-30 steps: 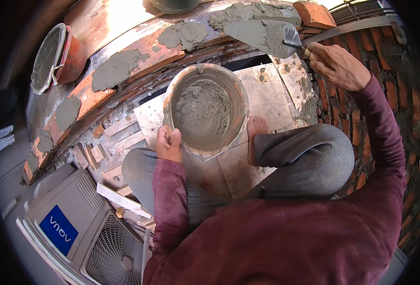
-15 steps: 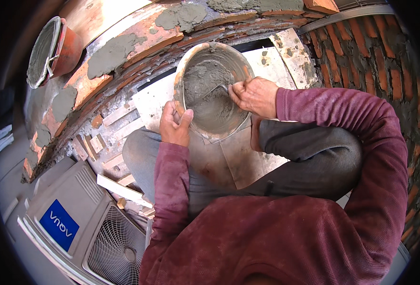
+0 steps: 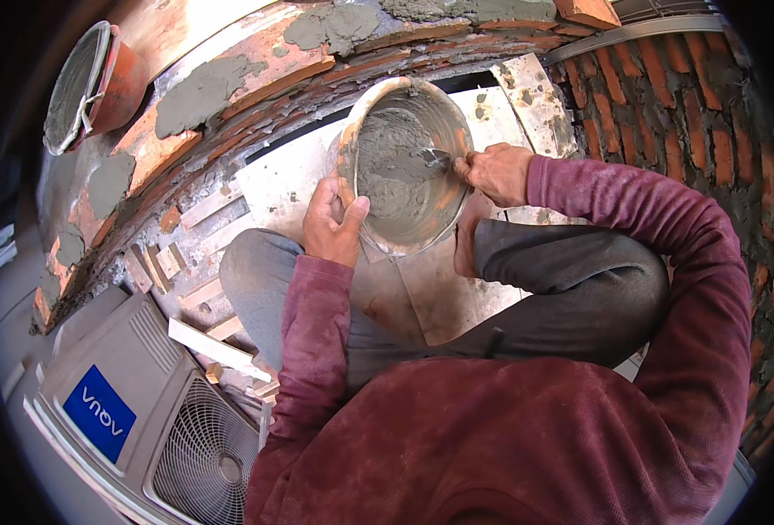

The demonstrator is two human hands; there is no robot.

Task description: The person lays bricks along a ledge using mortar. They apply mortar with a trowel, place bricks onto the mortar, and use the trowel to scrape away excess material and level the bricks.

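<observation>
A worn bucket [image 3: 444, 129] of grey wet mortar [image 3: 387, 175] stands on pale boards in front of me, between my bent knees. My left hand [image 3: 336, 226] is closed on the bucket's left rim, thumb up. In my right hand [image 3: 496, 175], at the bucket's right side, is a trowel [image 3: 432, 159]; part of its metal blade shows inside on the mortar, and the rest is hidden.
A red bucket [image 3: 115, 83] sits upper left by a brick ledge [image 3: 317, 66] patched with mortar [image 3: 203, 96]. Brickwork [image 3: 693, 105] curves along the right. Wood offcuts [image 3: 207, 346] lie left of my leg, beside a pale air-conditioner unit [image 3: 142, 359] with a fan grille.
The trowel and my right hand came down from the ledge into the bucket, then shifted slightly rightward within it. My left hand and the bucket moved up and to the right in view.
</observation>
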